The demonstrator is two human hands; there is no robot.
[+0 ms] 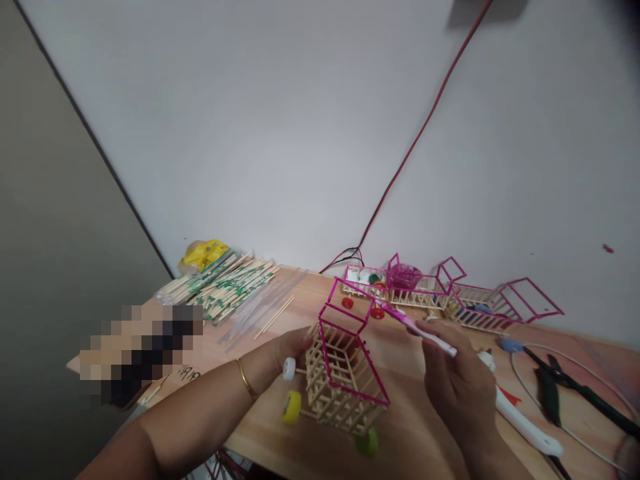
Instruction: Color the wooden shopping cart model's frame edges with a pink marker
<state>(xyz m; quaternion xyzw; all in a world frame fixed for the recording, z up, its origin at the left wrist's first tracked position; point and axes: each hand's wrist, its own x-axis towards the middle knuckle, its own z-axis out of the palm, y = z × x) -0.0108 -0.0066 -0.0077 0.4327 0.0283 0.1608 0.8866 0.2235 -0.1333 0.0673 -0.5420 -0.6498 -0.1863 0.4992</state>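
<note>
A miniature shopping cart (350,408) built from thin wooden sticks is tilted in front of me, its upper rim and handle painted pink. My left hand (294,347) grips it from the left side, with the fingers partly hidden behind the stick frame. White, yellow and green wheels show beneath the basket. In my right hand (457,373) is a white-handled brush (425,335), smeared pink toward its tip. That tip is at the cart's pink handle frame; I cannot tell whether it touches.
Behind stand several similar stick carts (425,299), with a pink bowl (406,275) among them. Stick bundles (235,287) and clear strips (250,313) lie at left. A white glue gun (527,423), black-handled pliers (575,383) and a cable are at right.
</note>
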